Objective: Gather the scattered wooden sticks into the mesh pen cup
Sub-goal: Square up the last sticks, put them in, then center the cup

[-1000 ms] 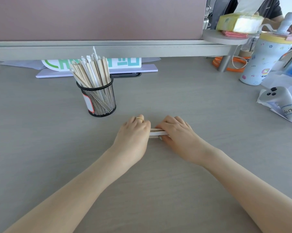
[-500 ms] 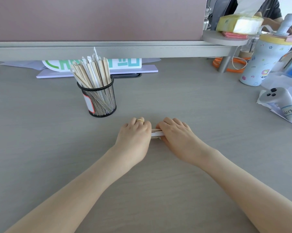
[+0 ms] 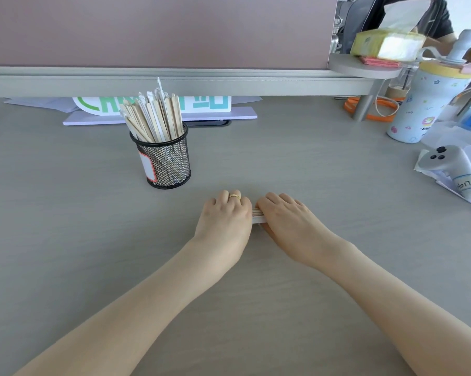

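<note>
left hand [image 3: 223, 215] and right hand [image 3: 286, 218], fingers curled, clamp a bundle of sticks [image 3: 258, 215] on the desk [image 3: 283, 164], near the cup [image 3: 167, 161]. sticks likely light, stiff, slippery; grip mid-bundle.

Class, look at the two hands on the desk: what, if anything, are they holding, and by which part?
A small bundle of thin wooden sticks, lying flat on the desk, gripped at its ends: left hand on one, right hand on the other.
</note>
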